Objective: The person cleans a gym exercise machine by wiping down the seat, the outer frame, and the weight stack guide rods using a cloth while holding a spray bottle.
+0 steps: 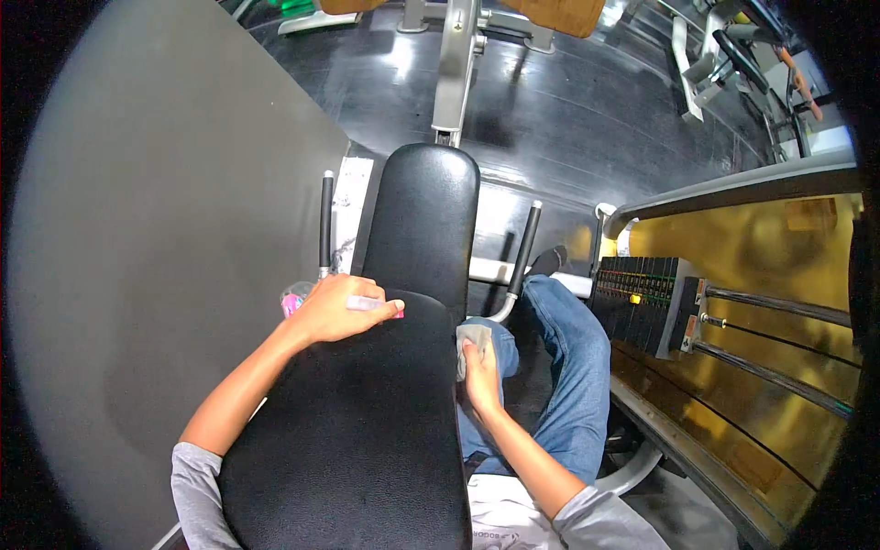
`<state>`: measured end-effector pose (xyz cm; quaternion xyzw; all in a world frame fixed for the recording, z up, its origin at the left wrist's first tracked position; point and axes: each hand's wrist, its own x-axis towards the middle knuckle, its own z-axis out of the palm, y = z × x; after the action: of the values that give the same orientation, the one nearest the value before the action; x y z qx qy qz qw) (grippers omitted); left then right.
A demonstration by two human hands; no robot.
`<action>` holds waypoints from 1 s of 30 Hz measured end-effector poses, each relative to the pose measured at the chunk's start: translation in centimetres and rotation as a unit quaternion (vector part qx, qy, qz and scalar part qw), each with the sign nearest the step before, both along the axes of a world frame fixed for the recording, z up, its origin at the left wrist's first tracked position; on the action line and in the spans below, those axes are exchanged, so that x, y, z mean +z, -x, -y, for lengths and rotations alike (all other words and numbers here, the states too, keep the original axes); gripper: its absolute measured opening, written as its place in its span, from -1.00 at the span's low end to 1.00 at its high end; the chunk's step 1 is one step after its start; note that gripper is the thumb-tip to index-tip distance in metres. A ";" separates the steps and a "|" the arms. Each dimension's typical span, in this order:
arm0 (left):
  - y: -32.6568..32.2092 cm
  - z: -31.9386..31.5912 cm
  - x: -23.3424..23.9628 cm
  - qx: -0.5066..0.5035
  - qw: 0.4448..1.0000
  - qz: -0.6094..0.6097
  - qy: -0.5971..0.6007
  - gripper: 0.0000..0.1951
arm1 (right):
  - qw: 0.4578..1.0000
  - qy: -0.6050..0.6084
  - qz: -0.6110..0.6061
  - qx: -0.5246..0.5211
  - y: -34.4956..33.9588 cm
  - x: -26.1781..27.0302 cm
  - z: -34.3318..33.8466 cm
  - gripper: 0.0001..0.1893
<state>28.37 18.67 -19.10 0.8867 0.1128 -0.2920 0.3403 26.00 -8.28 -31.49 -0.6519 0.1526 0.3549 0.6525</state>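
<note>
My left hand (344, 309) is wrapped around what looks like a spray bottle (291, 303), held over the black padded backrest (350, 440). The bottle's clear body, with a pink label, shows beyond the wrist, and its pale spray head (364, 303) with a pink tip pokes out past my fingers toward the right. Part of the bottle is hidden by the hand. At the right edge of the pad, my right hand (482, 378) grips a folded grey cloth (473, 337). Farther off, the black seat pad (430, 206) meets the backrest at a seam.
Black-gripped handles stand left (326, 220) and right (526, 247) of the seat. A grey wall (172, 206) rises close on the left. To the right are a weight stack (636, 302) and steel guide rods (777, 306). My jeans-clad legs (567, 371) are beside the bench.
</note>
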 end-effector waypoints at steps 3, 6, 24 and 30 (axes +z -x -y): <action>-0.8 0.6 0.0 -0.021 1.000 0.011 0.020 -0.46 | 0.990 0.091 0.106 0.032 -0.9 -7.9 0.6 -0.52; 0.2 -0.4 0.5 -0.007 1.000 0.016 0.020 -0.47 | 0.965 0.164 0.151 0.140 -3.1 -7.9 -1.4 -0.43; 0.2 -1.9 -0.4 0.099 0.986 -0.136 0.001 -0.46 | 0.883 0.025 0.315 0.347 -7.8 0.9 0.2 -0.66; -0.7 -1.2 -2.8 0.096 0.989 -0.114 -0.026 -0.45 | 0.871 0.114 0.321 0.354 -9.9 -4.1 -2.1 -0.62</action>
<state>29.09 19.89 -21.93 0.8411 0.2427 -0.3546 0.3287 35.93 -6.22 -35.57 -0.8104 -0.2666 0.3130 0.4174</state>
